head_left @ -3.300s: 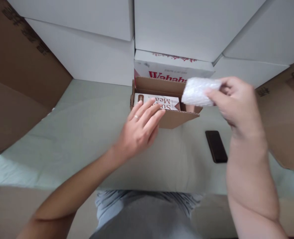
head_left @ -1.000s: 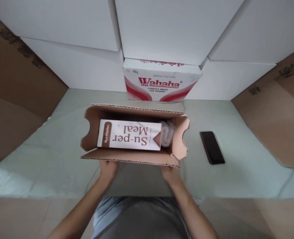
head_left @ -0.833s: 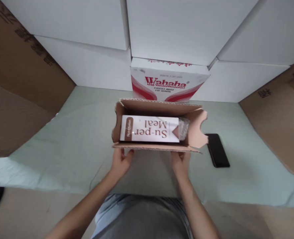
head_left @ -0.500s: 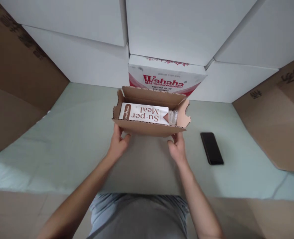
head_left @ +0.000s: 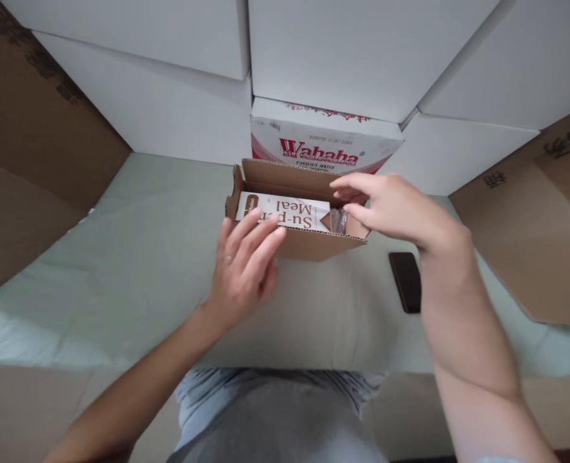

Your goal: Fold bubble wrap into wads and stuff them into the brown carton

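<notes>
An open brown cardboard box (head_left: 313, 243) stands on the pale green table (head_left: 135, 257). Inside it lies a white carton (head_left: 289, 212) printed "Su-per Meal", with a wad of bubble wrap (head_left: 338, 220) packed at its right end. My left hand (head_left: 243, 267) is raised in front of the box's near wall, fingers stretched out toward the carton, holding nothing. My right hand (head_left: 395, 209) hovers over the box's right end, fingers extended above the bubble wrap, with nothing visibly in them.
A black phone (head_left: 404, 281) lies on the table right of the box, partly behind my right wrist. A white and red "Wahaha" box (head_left: 323, 138) stands behind. White boxes (head_left: 169, 96) stack along the back; brown cartons (head_left: 34, 148) stand on both sides.
Both hands have let go of the box's near wall and risen. The left now reaches toward the carton; the right has moved over the box's right end. The box sits slightly farther away.
</notes>
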Demonstrator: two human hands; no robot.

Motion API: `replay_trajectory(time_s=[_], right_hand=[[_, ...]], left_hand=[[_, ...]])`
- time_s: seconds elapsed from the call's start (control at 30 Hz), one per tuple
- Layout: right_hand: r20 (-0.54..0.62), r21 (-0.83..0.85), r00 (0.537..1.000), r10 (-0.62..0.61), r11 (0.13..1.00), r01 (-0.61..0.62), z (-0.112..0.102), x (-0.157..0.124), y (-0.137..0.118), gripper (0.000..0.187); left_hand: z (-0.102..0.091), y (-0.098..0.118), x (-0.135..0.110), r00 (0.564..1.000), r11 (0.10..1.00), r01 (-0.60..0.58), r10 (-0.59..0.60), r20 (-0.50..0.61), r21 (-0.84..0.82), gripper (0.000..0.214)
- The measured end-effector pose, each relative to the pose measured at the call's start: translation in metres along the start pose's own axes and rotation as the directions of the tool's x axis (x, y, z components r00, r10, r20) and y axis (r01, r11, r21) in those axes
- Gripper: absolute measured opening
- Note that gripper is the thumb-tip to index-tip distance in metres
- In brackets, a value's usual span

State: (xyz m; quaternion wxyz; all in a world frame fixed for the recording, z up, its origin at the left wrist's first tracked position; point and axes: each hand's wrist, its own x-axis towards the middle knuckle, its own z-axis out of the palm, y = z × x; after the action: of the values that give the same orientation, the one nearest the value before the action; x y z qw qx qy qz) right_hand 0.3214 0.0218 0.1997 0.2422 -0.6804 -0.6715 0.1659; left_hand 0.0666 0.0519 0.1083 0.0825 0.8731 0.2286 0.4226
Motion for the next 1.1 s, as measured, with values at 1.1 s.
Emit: replay_trajectory(time_s=[1.1], right_hand=[[-0.352,0.488,0.839,0.415,0.847,-0.214,0.141,-0.141,0.03,0.017]], left_hand=[[0.028,0.016,-0.036,0.957,0.9,0.192,-0.083,0.279,-0.391,0.041]])
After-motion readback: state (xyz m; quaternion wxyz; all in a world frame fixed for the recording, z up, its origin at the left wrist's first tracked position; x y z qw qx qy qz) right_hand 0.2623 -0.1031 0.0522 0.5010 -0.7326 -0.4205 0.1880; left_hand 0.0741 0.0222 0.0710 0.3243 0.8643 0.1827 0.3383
